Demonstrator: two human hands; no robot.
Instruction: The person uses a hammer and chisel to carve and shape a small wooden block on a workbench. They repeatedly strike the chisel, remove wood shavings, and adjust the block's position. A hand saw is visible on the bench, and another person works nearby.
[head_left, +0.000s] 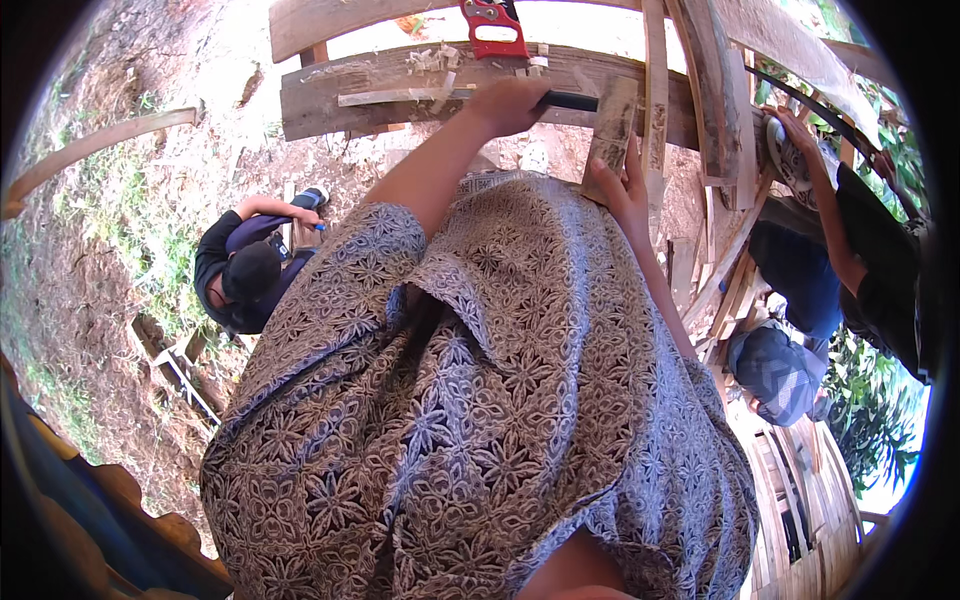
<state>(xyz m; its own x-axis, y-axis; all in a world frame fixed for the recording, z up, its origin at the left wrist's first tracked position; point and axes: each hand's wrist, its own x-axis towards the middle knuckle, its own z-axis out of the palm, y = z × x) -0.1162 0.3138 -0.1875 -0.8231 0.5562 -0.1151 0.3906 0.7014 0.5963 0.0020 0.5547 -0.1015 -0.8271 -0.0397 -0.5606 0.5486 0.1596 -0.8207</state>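
My left hand [508, 106] is wrapped round what looks like a chisel, its black handle [573, 101] pointing right. Most of its blade end is hidden by the hand, above a pale wooden strip [385, 97]. This strip lies along a weathered plank [320, 104]. My right hand [622, 190] grips the near end of a flat wooden block [612, 130], with the thumb on its face. The block stands tilted, its side at the tip of the black handle; whether they touch I cannot tell. Wood chips [435, 58] lie on the plank.
A red-handled saw [498, 38] rests at the plank's far edge. Upright boards [710, 90] stand at the right. A seated person [250, 270] works on the ground at left. At right are a person in a black shirt [880, 260] and another in a grey cap [775, 370].
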